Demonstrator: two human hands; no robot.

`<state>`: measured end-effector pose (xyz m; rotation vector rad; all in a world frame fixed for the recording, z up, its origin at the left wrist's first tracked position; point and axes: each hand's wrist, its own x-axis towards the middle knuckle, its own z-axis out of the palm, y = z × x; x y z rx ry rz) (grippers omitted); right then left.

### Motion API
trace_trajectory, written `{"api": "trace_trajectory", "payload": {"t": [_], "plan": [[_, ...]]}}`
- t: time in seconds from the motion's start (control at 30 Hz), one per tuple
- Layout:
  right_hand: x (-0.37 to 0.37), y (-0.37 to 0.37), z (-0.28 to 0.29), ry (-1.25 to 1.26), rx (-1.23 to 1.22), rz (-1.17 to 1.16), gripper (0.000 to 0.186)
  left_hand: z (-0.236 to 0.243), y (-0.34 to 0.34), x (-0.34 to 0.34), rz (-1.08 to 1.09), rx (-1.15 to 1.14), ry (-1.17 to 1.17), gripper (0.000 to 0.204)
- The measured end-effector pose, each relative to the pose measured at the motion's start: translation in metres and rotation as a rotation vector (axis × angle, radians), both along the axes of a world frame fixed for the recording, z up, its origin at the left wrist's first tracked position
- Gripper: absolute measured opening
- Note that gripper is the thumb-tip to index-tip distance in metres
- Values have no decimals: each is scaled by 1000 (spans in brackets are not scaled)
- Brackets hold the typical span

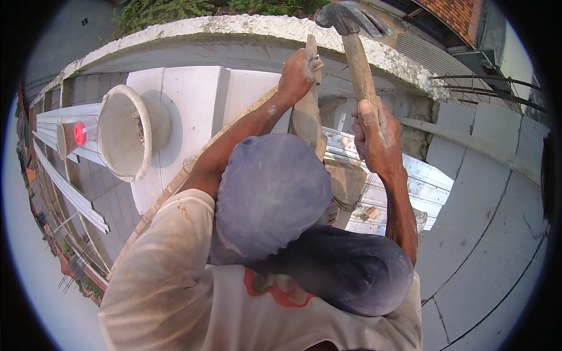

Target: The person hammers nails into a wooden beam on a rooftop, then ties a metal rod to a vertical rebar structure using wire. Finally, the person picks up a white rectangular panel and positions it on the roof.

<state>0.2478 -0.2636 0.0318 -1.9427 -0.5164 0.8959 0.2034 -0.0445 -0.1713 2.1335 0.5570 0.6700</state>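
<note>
My right hand point(377, 134) is wrapped round the wooden handle of a claw hammer point(364, 73), raised with its steel head up at the top of the view. To its left, my left hand point(297, 75) is closed at the upper end of a rough wooden strip point(311, 44); whether a nail is between the fingers is too small to see. Below that hand, a worn plank point(305, 120) runs down toward my bent knees, which hide its lower part. A long thin wooden batten point(184, 172) passes under my left forearm.
A round cement-crusted bucket point(126, 134) stands on pale blocks point(193, 88) at left, beside a red-lidded container point(85, 131). A rough concrete ledge point(234, 26) curves across the far side. Grey block wall point(474, 193) rises at right, with rods point(492, 88) sticking out. Metal sheeting point(421, 181) lies below.
</note>
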Motion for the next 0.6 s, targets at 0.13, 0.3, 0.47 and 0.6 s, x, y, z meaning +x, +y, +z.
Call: {"api": "trace_trajectory", "payload": {"t": [0.13, 0.3, 0.47, 0.6], "plan": [[-6, 2, 9, 26, 468, -59, 49, -1, -3, 0, -3, -20, 3, 11], [6, -4, -53, -69, -148, 113, 61, -3, -4, 1, 3, 6, 7, 10], [-3, 6, -20, 0, -107, 53, 64, -4, 2, -7, -21, 43, 114, 14], [-9, 5, 10, -67, 260, -33, 60, -4, 3, -4, -22, 9, 56, 15]]}}
